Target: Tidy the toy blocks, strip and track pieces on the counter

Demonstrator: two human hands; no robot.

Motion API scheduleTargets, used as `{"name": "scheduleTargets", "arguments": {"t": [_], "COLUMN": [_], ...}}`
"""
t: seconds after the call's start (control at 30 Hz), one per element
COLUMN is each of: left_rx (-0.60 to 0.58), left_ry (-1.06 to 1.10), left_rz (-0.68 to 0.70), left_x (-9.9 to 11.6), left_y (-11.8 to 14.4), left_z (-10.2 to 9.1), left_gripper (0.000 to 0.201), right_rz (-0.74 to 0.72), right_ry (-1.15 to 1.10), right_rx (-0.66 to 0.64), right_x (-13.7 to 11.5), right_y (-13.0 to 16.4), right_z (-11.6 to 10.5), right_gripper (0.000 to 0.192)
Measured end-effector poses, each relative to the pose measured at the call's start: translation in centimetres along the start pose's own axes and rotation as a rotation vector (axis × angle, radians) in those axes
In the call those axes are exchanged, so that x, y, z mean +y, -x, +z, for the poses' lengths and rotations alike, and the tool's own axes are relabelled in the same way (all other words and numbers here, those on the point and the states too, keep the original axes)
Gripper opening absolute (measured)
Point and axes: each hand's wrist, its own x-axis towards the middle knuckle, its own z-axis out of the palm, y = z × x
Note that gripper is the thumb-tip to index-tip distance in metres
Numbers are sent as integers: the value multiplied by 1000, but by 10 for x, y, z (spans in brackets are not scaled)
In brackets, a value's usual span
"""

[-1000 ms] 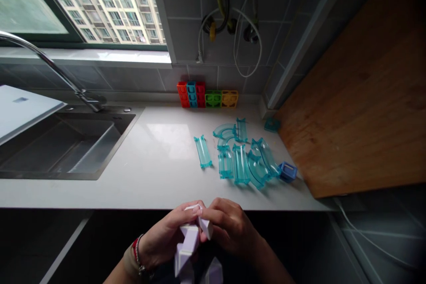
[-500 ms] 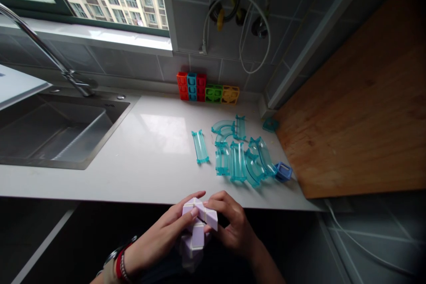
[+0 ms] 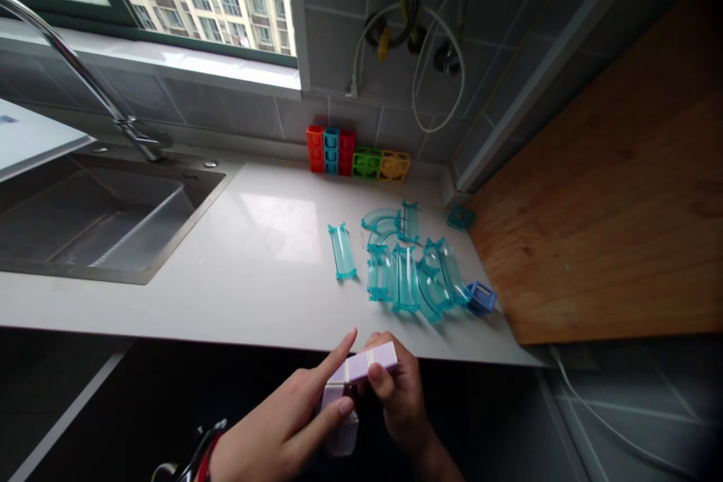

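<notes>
A lavender-and-white snake puzzle (image 3: 361, 367) with wedge-shaped segments is held in front of the counter's edge. My left hand (image 3: 294, 410) grips its lower left part, thumb across the near side and index finger stretched up behind it. Closed around the upper right end is my right hand (image 3: 400, 395), its thumb pressed on a segment. The puzzle bends where the two parts meet, and its lowest segments hang under my left thumb, partly hidden in the dark.
On the white counter (image 3: 254, 309) lie several clear teal track pieces (image 3: 405, 279) and a blue block (image 3: 482, 297). Coloured blocks (image 3: 331, 151) stand against the tiled wall. A sink (image 3: 147, 271) with a faucet is at left, a wooden panel (image 3: 599, 188) at right.
The puzzle has been twisted from a compact folded cluster into a straighter arm pointing up right. My left index finger has lifted and my right thumb has come round to its near side.
</notes>
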Motion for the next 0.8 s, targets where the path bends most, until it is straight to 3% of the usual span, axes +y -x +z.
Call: {"name": "scheduleTargets", "arguments": {"t": [0.13,0.2,0.27,0.37,0.47,0.53,0.67,0.8], "left_rx": [-11,-6,31,69,7,-20,37,164], "left_ry": [-141,-162,-134,-42,77,205,422,352], "left_rz": [253,292,250,146,128,128,77,58], "left_x": [5,4,2,0,-1,1,5,0], "left_y": [-1,-1,0,6,10,9,3,-3], "left_z": [3,2,1,0,3,7,14,17], "left_gripper": [75,76,76,78,81,84,94,105], "right_rz": [261,407,449,315,228,220,137,24], "right_ry": [-254,-387,-433,-333,-263,-235,-120,-73], "right_rx": [89,99,86,-44,-236,-287,-229,-92], "right_x": [4,6,6,4,3,2,-4,-1], "right_y": [1,1,0,-1,-4,-6,-7,-5], "right_z": [12,17,18,16,13,11,8,4], "right_gripper": [50,53,52,47,48,50,51,49]}}
